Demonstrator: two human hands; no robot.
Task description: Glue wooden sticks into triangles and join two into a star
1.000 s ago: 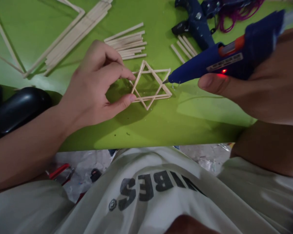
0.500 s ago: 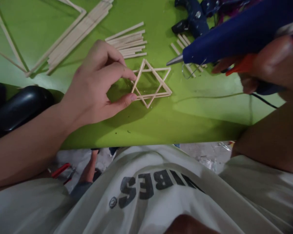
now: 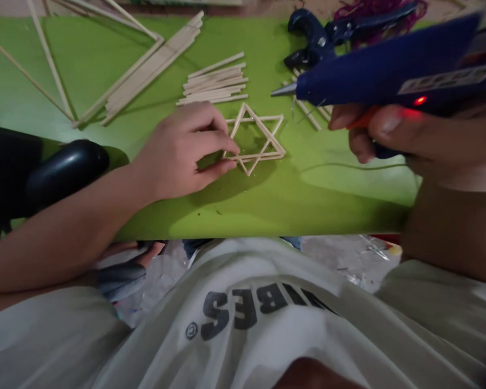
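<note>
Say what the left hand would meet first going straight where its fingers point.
Probably the wooden star: the left hand points at its left side and overlaps it in view, though contact is unclear.

A green table spans the scene. Below its near edge, grey floor shows. Lighting is dim.

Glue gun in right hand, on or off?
On, it appears: the glue gun in the right hand shows a lit red light on its side. Whether it's hot, cannot tell.
</note>
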